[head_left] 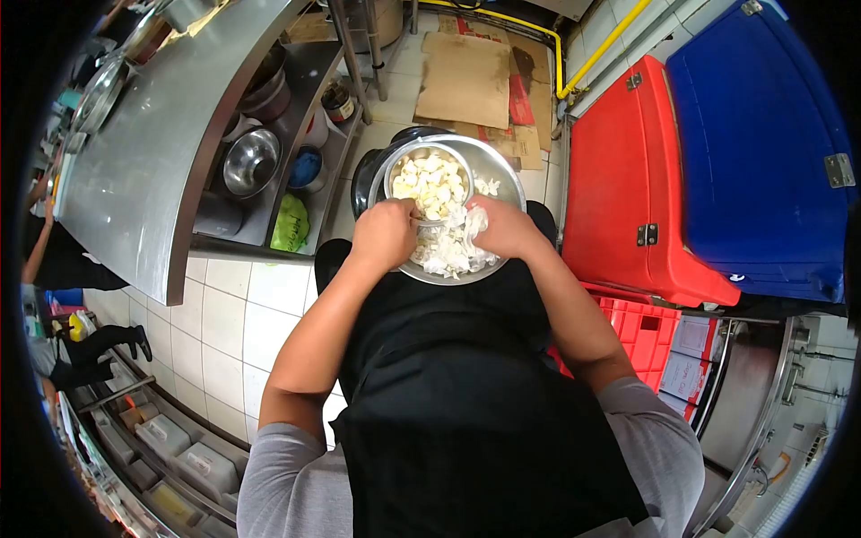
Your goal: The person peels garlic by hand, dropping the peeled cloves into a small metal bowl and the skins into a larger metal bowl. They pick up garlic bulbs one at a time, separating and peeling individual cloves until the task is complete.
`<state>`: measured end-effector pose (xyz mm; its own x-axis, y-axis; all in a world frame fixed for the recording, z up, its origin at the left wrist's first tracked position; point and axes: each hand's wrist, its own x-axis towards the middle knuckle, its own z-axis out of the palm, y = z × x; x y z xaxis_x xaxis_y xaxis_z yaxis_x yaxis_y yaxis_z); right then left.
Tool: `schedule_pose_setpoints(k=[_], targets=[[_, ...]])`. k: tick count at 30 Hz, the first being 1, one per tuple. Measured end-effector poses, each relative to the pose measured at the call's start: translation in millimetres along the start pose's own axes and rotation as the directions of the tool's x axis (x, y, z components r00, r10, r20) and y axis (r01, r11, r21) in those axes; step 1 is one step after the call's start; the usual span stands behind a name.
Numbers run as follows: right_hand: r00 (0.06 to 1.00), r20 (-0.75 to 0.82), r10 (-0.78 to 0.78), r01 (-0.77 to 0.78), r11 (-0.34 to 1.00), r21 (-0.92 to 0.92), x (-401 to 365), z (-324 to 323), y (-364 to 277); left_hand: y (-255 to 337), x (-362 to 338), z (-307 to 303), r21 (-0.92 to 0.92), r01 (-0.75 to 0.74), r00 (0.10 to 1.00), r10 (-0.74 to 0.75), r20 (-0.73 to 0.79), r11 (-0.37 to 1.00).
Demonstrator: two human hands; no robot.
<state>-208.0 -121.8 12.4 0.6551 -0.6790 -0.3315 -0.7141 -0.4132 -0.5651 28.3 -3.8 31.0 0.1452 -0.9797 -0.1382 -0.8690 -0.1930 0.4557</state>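
A wide metal bowl (pixel 509 179) rests at my lap. Inside it, toward the far left, sits a smaller metal bowl (pixel 466 164) full of pale peeled garlic cloves (pixel 430 184). White papery garlic skins (pixel 453 253) lie in the near part of the wide bowl. My left hand (pixel 386 235) is closed at the near left rim of the small bowl, its fingertips curled inward; what they hold, if anything, is hidden. Over the right side of the wide bowl, my right hand (pixel 504 228) is closed with whitish garlic skins bunched at its fingers.
To the left stands a steel table (pixel 148 148), with bowls and a green bag (pixel 290 224) on its lower shelf. Red (pixel 619 179) and blue (pixel 758 134) bins line the right, above a red crate (pixel 639 336). Flattened cardboard (pixel 465 79) covers floor ahead. Other people are at far left.
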Motion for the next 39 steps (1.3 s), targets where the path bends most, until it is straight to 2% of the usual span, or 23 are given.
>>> schedule_pose_setpoints(k=[1,2,3,5,6,7,9,13,15,16,18,19,20,21,23,25,26,28,31,32,35,37,39], targets=[[0.997,-0.048,-0.053,0.063,0.964,0.257,2.1,-2.8,3.6,2.6,1.8,-2.0,-0.117,-0.016,0.999,0.01,-0.053,0.993],[0.994,-0.076,-0.073,0.096,0.924,0.369,3.6,-5.1,6.9,4.9,4.8,-3.5,-0.231,-0.039,0.994,0.015,-0.107,0.972],[0.994,-0.078,-0.074,0.098,0.924,0.37,6.9,-6.2,7.5,3.8,10.5,2.7,-0.229,-0.041,0.994,0.016,-0.108,0.973],[0.99,-0.045,-0.135,0.122,0.643,0.756,14.2,-7.2,8.9,1.1,22.4,22.4,-0.706,-0.041,0.999,0.028,-0.03,0.707],[0.984,-0.012,-0.177,0.114,0.58,0.807,16.4,-8.9,9.0,9.3,24.0,22.1,-0.834,0.034,0.997,0.039,0.066,0.551],[0.984,-0.015,-0.176,0.115,0.578,0.808,19.8,-5.5,10.7,16.6,25.3,22.0,-0.833,0.033,0.997,0.042,0.068,0.553],[0.978,-0.008,-0.207,0.08,0.341,0.937,27.6,3.6,14.2,26.0,28.3,21.6,-0.918,0.006,0.994,0.098,0.049,0.396],[0.983,-0.019,-0.184,0.09,0.387,0.918,31.8,8.4,17.4,22.5,31.4,35.6,-0.877,0.023,1.0,-0.013,0.019,0.48],[0.993,-0.038,-0.113,0.095,0.564,0.82,31.7,6.8,16.6,15.7,33.5,46.6,-0.839,0.002,0.999,-0.036,-0.022,0.544],[0.993,-0.036,-0.114,0.094,0.563,0.821,30.0,4.1,16.7,12.4,33.9,49.5,-0.795,-0.019,0.997,-0.053,-0.064,0.606],[0.985,-0.047,-0.166,0.162,0.795,0.584,23.2,-6.0,18.7,9.6,27.4,41.1,-0.721,0.015,0.994,-0.091,-0.067,0.692],[0.985,-0.047,-0.167,0.162,0.794,0.585,17.2,-11.0,19.2,11.2,22.8,31.7,-0.639,0.049,0.989,-0.126,-0.075,0.768],[0.976,0.007,-0.22,0.205,0.923,0.327,9.4,-16.0,19.7,8.6,19.4,25.2,-0.638,0.049,0.989,-0.125,-0.075,0.769],[0.965,0.073,-0.252,0.25,0.967,0.042,3.3,-22.1,19.8,3.9,15.6,19.2,-0.633,0.021,0.982,-0.135,-0.131,0.773],[0.951,0.145,-0.274,0.269,0.962,0.055,-2.1,-30.4,16.1,-1.4,8.2,4.7,-0.645,0.008,0.962,-0.183,-0.205,0.764],[0.928,-0.13,-0.35,0.348,0.937,-0.04,-2.1,-28.2,8.5,-13.5,7.1,-0.6,-0.704,0.024,0.945,-0.246,-0.216,0.71],[0.927,-0.129,-0.352,0.35,0.936,-0.039,1.6,-22.9,0.9,-18.9,7.3,-2.8,-0.689,0.043,0.936,-0.27,-0.225,0.723],[0.925,-0.328,-0.192,0.211,0.977,0.021,13.8,-6.8,-22.4,-17.0,5.5,-12.2,-0.675,0.028,0.926,-0.273,-0.26,0.737],[0.864,-0.42,-0.279,0.28,0.958,-0.059,30.4,28.3,-40.1,-17.3,4.8,-14.7,-0.688,0.019,0.912,-0.295,-0.286,0.726],[0.889,-0.403,-0.216,0.201,0.976,-0.081,36.8,36.3,-44.2,-18.7,3.5,-13.0,-0.696,0.022,0.91,-0.302,-0.283,0.718],[0.887,-0.407,-0.219,0.214,0.975,-0.059,60.0,57.4,-29.9,-22.8,-2.7,-7.7,-0.694,0.015,0.903,-0.307,-0.3,0.72],[0.854,-0.466,-0.229,0.271,0.962,0.024,52.2,50.0,-29.2,-26.3,-8.7,-7.9,-0.686,0.005,0.897,-0.306,-0.319,0.728],[0.844,-0.471,-0.257,0.333,0.939,0.084,33.3,32.7,-21.9,-29.5,-14.8,-9.2,-0.67,-0.028,0.946,-0.197,-0.257,0.741]])
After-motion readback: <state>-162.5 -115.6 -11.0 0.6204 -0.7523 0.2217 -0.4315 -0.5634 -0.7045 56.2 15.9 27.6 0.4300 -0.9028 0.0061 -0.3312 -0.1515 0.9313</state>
